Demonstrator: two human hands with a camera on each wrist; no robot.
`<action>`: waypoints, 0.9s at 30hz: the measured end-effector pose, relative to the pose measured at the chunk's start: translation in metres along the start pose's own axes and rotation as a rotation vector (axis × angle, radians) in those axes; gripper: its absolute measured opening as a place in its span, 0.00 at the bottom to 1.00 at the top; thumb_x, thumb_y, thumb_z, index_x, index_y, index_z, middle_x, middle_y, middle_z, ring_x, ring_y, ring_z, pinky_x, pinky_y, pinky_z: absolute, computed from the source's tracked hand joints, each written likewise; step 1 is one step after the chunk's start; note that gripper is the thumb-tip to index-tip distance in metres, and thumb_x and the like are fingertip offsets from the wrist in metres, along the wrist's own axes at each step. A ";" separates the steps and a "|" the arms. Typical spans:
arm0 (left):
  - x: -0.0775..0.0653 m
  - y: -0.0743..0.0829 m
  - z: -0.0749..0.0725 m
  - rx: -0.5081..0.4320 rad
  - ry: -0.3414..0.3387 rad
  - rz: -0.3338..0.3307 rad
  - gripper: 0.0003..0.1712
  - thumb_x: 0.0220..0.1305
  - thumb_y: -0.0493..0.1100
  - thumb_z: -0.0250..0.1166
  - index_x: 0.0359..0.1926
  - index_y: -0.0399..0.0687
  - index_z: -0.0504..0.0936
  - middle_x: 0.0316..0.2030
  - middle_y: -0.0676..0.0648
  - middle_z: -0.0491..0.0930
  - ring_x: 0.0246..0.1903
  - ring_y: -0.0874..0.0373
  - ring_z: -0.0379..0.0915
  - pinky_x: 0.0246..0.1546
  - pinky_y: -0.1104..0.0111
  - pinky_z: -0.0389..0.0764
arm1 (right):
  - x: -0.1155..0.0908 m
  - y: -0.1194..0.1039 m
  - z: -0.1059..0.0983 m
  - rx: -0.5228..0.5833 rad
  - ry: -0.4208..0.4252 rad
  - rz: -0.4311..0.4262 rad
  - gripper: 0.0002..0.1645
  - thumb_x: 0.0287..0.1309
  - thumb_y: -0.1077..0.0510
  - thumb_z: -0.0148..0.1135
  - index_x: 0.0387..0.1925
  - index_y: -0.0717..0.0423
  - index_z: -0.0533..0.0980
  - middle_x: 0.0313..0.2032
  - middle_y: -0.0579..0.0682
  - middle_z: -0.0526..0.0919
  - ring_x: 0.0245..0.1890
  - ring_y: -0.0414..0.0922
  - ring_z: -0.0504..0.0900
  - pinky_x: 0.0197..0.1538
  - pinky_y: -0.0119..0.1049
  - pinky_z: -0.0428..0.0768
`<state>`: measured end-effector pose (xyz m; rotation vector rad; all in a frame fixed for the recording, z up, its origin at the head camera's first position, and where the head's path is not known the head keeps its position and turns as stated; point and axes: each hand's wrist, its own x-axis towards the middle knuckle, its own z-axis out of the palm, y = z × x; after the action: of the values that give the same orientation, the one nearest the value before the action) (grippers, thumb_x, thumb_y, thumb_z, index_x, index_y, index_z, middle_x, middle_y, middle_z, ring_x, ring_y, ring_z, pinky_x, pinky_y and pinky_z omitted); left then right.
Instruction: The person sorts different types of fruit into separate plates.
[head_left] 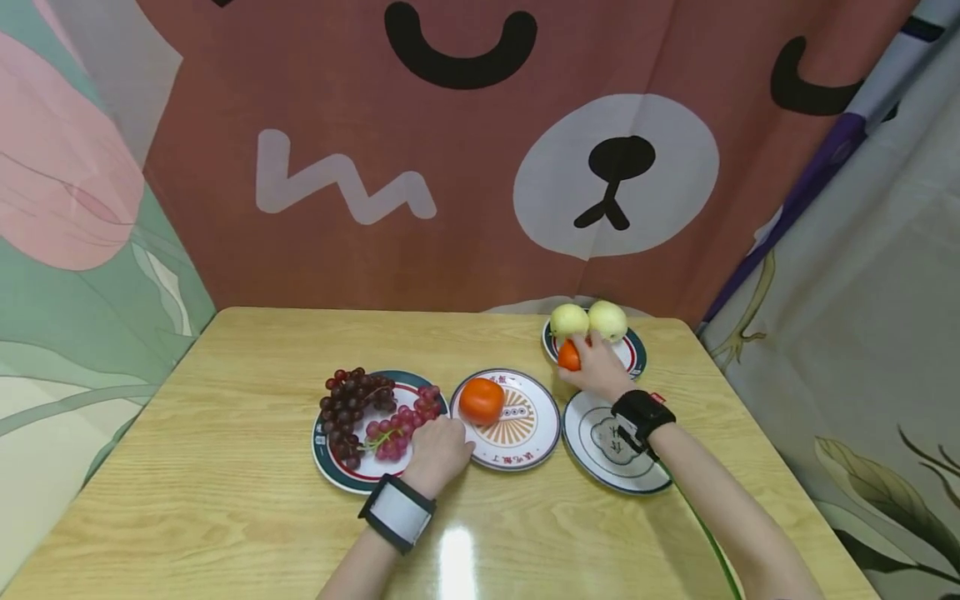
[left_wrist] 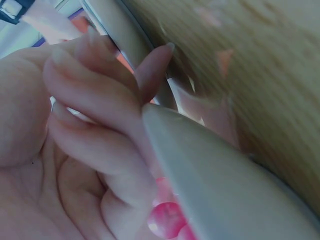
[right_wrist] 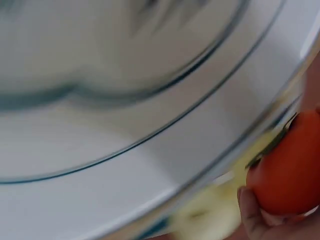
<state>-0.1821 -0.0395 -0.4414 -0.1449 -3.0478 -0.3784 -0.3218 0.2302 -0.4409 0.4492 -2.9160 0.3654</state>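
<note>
My right hand [head_left: 600,368] grips a red-orange tomato [head_left: 569,356] over the front of the far plate [head_left: 637,358]. The tomato's green stem leaves show in the right wrist view, with a fingertip [right_wrist: 250,210] pressed to its side. Right behind it on that plate sit two pale yellow-green round fruits [head_left: 607,321]. My left hand [head_left: 441,454] rests at the right rim of the grape plate [head_left: 324,467], its fingers loosely curled with nothing between them. Pink-red grapes [head_left: 403,429] lie close by it, with dark grapes [head_left: 348,408] farther left.
Another tomato [head_left: 482,401] sits on the white middle plate [head_left: 525,442] with a sunburst pattern. A white plate with a grey drawing [head_left: 622,471] lies under my right wrist. The wooden table [head_left: 225,400] ends at a printed curtain [head_left: 450,250].
</note>
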 end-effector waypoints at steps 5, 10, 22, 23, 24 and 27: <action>0.000 -0.001 0.001 -0.002 -0.006 0.008 0.18 0.54 0.51 0.69 0.20 0.40 0.79 0.20 0.44 0.78 0.20 0.51 0.75 0.18 0.61 0.72 | -0.033 -0.057 0.002 0.001 -0.071 -0.273 0.38 0.46 0.40 0.68 0.57 0.50 0.70 0.46 0.56 0.70 0.41 0.52 0.75 0.38 0.42 0.78; 0.000 -0.001 0.001 -0.006 0.007 0.021 0.18 0.53 0.50 0.69 0.21 0.39 0.80 0.19 0.44 0.78 0.20 0.50 0.75 0.18 0.61 0.72 | -0.057 -0.088 0.006 -0.067 -0.161 -0.413 0.39 0.47 0.35 0.66 0.58 0.47 0.69 0.46 0.54 0.70 0.38 0.48 0.75 0.38 0.40 0.77; -0.001 -0.002 0.000 0.004 0.023 0.011 0.18 0.53 0.51 0.69 0.22 0.39 0.81 0.19 0.44 0.78 0.20 0.50 0.75 0.18 0.61 0.72 | -0.053 -0.089 0.002 -0.063 -0.256 -0.394 0.44 0.46 0.28 0.63 0.61 0.44 0.67 0.51 0.55 0.70 0.44 0.51 0.74 0.42 0.43 0.77; -0.001 -0.001 0.000 0.004 0.019 0.008 0.18 0.53 0.51 0.69 0.22 0.39 0.81 0.20 0.44 0.78 0.21 0.50 0.76 0.18 0.61 0.72 | -0.049 -0.087 -0.002 -0.046 -0.275 -0.375 0.44 0.47 0.27 0.61 0.61 0.43 0.67 0.52 0.54 0.70 0.46 0.51 0.74 0.43 0.44 0.77; -0.001 -0.001 0.000 0.002 0.013 0.006 0.18 0.53 0.51 0.69 0.22 0.39 0.81 0.20 0.44 0.78 0.21 0.50 0.76 0.19 0.61 0.72 | -0.043 -0.085 -0.006 -0.024 -0.285 -0.357 0.44 0.47 0.26 0.60 0.62 0.42 0.67 0.53 0.53 0.70 0.49 0.51 0.73 0.46 0.46 0.77; 0.000 -0.001 0.001 -0.003 -0.003 0.004 0.18 0.53 0.51 0.69 0.22 0.39 0.81 0.20 0.44 0.78 0.21 0.51 0.75 0.19 0.61 0.72 | -0.019 -0.074 -0.023 0.047 -0.306 -0.270 0.43 0.51 0.27 0.58 0.64 0.42 0.65 0.60 0.55 0.69 0.57 0.57 0.71 0.53 0.54 0.75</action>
<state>-0.1821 -0.0402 -0.4424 -0.1523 -3.0493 -0.3831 -0.2775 0.1729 -0.4073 0.9731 -3.0785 0.3536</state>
